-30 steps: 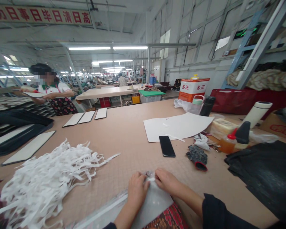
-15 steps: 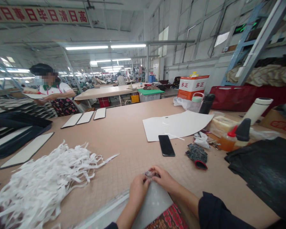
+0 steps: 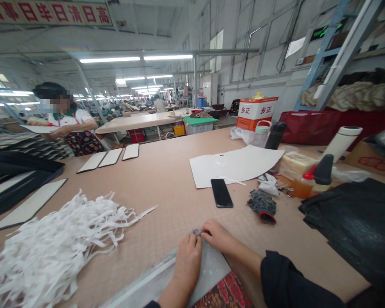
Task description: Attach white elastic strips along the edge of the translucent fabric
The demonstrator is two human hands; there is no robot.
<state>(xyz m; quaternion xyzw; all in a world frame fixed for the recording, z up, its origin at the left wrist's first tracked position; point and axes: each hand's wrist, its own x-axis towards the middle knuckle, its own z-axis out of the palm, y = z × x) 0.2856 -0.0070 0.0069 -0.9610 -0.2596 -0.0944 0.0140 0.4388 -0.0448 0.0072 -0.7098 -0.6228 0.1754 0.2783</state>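
- Sheet, grey and pale point(image 3: 213, 261), lies at the wearer's side of the phone point(image 3: 222, 193), with its far corner slightly left of the phone.
- From that corner, where the two hands meet, the sheet spreads back toward the wearer, away from the phone.
- Its longest visible edge, lined with a white strip point(image 3: 147, 275), slants away from the phone, toward the wearer and leftward; the frame cuts off its end, so the full length cannot be told.
- The shorter edge runs from the same corner toward the wearer and rightward, ending over a patterned cloth point(image 3: 224, 295).
- The right hand point(image 3: 218, 236) is the nearer of the two to the phone; its thumb and fingers are together, pinching a small bit at the corner, while its forearm comes in from the right, across the short edge.
- The left hand point(image 3: 190, 254) sits farther left of the phone, palm down over the sheet beside the white strip, its fingertips touching the corner next to the right hand's; its thumb is hidden, so whether it pinches cannot be told.
- Around the phone: a white panel point(image 3: 237, 164) just beyond it, a glove point(image 3: 262, 205) to its right, a heap of white strips point(image 3: 57, 248) well to its left.
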